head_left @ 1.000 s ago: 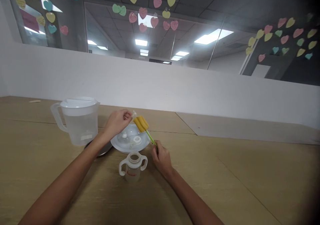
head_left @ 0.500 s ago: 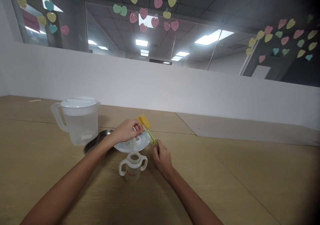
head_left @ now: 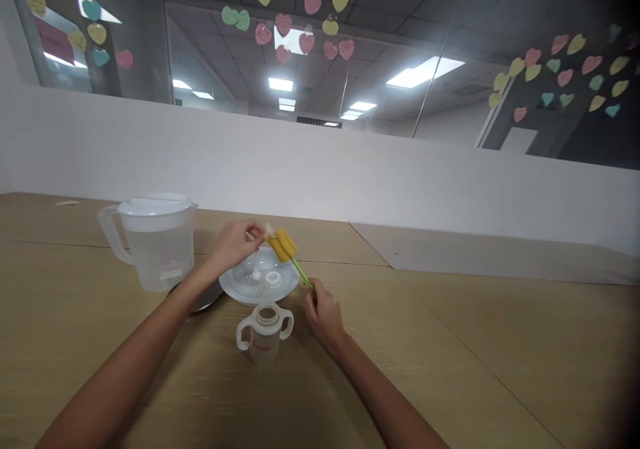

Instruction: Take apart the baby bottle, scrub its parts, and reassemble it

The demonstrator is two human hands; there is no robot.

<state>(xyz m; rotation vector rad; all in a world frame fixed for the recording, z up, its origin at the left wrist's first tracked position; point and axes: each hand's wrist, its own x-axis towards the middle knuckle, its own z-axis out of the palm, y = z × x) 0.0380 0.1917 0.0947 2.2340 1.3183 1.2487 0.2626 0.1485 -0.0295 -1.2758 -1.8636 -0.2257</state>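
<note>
My right hand (head_left: 323,314) is closed around the green handle of a brush with a yellow sponge head (head_left: 281,244), held tilted above a white plate (head_left: 235,289). My left hand (head_left: 234,244) pinches a small clear bottle part (head_left: 269,230) right against the sponge head. On the plate lie a white ring (head_left: 273,278) and another small clear piece (head_left: 256,275). An open baby bottle with two handles (head_left: 265,334) stands upright on the table just in front of the plate, between my forearms.
A clear pitcher (head_left: 156,239) with a white lid holds water at the left. A dark metal tray (head_left: 203,298) peeks from under the plate. A white partition wall (head_left: 350,169) runs along the back of the wooden table (head_left: 475,356).
My left hand dipped down to the plate half a second ago and has come back up to the sponge head with the small clear part. My right hand stayed put.
</note>
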